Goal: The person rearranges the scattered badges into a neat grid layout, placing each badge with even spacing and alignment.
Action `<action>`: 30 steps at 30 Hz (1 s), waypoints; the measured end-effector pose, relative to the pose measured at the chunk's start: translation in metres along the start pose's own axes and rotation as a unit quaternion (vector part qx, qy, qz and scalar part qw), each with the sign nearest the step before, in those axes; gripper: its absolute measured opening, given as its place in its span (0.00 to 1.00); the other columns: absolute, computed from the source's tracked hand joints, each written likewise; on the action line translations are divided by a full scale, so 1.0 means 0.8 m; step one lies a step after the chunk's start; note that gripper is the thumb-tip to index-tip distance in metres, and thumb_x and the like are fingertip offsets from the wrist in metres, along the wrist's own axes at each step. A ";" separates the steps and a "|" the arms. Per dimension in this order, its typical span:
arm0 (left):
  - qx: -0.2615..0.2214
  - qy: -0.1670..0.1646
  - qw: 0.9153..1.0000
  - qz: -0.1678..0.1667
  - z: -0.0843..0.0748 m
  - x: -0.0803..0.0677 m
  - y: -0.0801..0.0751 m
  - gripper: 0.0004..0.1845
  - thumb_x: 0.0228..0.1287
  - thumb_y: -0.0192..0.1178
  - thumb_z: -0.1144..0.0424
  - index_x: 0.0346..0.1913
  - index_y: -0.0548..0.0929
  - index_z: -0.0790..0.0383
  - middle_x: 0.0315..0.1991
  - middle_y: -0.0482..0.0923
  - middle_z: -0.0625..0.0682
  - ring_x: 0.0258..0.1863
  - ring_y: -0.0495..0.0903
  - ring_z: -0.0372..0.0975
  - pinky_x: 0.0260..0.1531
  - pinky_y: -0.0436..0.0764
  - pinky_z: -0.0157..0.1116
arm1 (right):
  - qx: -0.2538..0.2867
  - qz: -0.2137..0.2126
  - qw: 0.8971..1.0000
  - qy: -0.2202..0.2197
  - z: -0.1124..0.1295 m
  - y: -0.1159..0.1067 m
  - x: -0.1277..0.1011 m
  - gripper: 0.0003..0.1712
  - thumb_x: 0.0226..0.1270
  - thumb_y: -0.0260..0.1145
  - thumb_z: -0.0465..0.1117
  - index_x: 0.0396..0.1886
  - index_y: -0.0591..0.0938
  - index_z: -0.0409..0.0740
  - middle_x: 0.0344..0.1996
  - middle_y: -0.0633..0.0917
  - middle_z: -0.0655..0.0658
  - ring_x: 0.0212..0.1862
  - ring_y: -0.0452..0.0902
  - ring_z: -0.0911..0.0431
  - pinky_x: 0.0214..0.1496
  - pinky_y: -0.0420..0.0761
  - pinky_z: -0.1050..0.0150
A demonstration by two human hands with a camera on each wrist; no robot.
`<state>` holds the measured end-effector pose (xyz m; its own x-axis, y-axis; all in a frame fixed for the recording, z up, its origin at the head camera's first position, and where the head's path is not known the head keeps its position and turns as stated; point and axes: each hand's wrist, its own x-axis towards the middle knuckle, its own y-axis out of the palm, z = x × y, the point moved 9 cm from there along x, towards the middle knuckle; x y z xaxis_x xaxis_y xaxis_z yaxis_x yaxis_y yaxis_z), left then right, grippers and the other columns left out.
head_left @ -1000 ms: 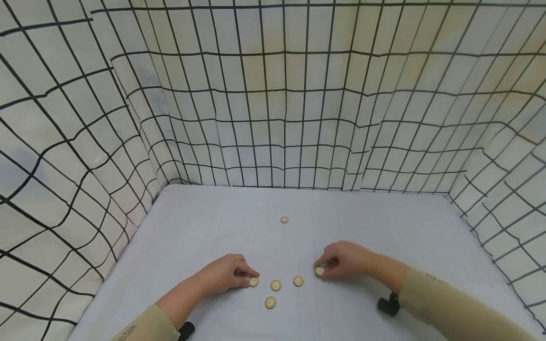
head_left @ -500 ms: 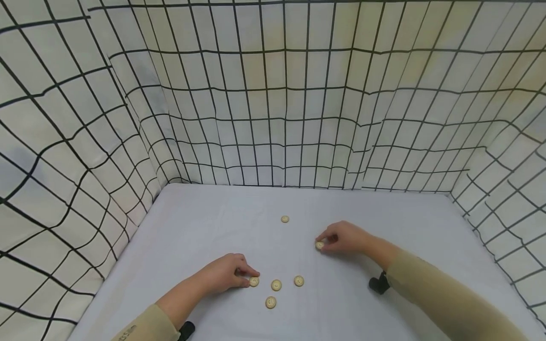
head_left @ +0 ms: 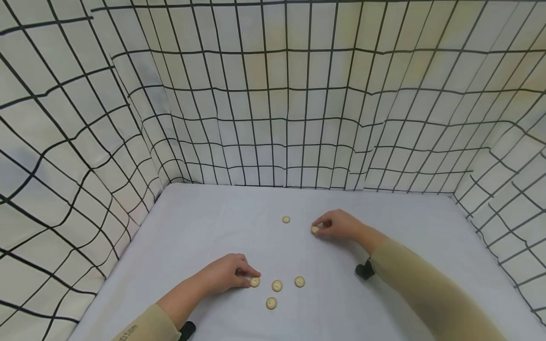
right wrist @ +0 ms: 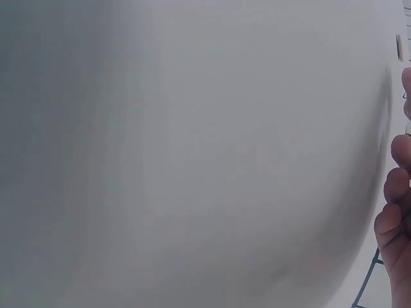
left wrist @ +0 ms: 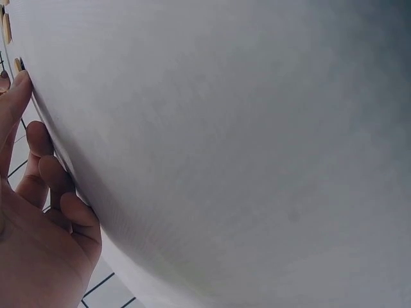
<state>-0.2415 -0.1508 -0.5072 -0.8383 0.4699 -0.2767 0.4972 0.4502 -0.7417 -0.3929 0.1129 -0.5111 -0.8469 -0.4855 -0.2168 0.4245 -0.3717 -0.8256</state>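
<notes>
Right hand [head_left: 341, 225] at centre-right pinches a round tan wood-look button [head_left: 314, 229], left hand [head_left: 223, 273] at lower centre a matching button [head_left: 254, 282]; edge-only grip could let either slip

6 btns [head_left: 277, 285], 2 hands [head_left: 224, 272], 2 slvs [head_left: 420, 279], 2 wrist cams [head_left: 363, 271], 1 tbl [head_left: 213, 215]

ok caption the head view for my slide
Both hands each pinch a button, with four more lying on white cloth.
</notes>
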 end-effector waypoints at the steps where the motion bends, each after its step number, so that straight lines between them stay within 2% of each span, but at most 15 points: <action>1: -0.002 0.000 1.000 0.000 0.000 0.000 0.000 0.14 0.58 0.72 0.58 0.48 0.90 0.42 0.33 0.75 0.36 0.35 0.71 0.34 0.38 0.73 0.35 | 0.002 -0.002 1.000 0.002 0.000 -0.001 0.002 0.16 0.59 0.75 0.50 0.48 0.88 0.61 0.34 0.81 0.56 0.39 0.72 0.56 0.43 0.73 0.59; 14: -0.004 -0.001 1.000 0.001 -0.001 0.001 0.001 0.14 0.58 0.72 0.59 0.48 0.90 0.42 0.32 0.75 0.36 0.34 0.71 0.34 0.37 0.73 0.34 | 0.009 -0.022 0.999 0.030 -0.013 -0.008 0.025 0.17 0.60 0.74 0.52 0.50 0.88 0.59 0.38 0.82 0.54 0.41 0.73 0.56 0.47 0.74 0.56; 22: -0.005 -0.001 1.000 -0.001 0.002 0.000 0.002 0.14 0.57 0.72 0.59 0.47 0.90 0.42 0.32 0.75 0.37 0.34 0.70 0.34 0.36 0.72 0.34 | 0.003 -0.029 0.999 0.020 -0.008 -0.005 0.032 0.17 0.62 0.73 0.51 0.51 0.88 0.58 0.37 0.83 0.54 0.40 0.73 0.57 0.45 0.74 0.58; 30: -0.005 0.000 1.000 -0.001 -0.001 0.000 0.000 0.14 0.57 0.72 0.59 0.48 0.90 0.43 0.32 0.75 0.36 0.34 0.71 0.34 0.36 0.72 0.34 | 0.006 -0.018 1.000 0.023 -0.008 -0.005 0.033 0.18 0.64 0.72 0.50 0.54 0.87 0.57 0.38 0.83 0.54 0.40 0.72 0.56 0.43 0.73 0.59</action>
<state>-0.2412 -0.1503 -0.5071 -0.8388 0.4697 -0.2753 0.4981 0.4580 -0.7363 -0.4190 0.1063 -0.5166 -0.8752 -0.4352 -0.2111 0.3975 -0.3983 -0.8267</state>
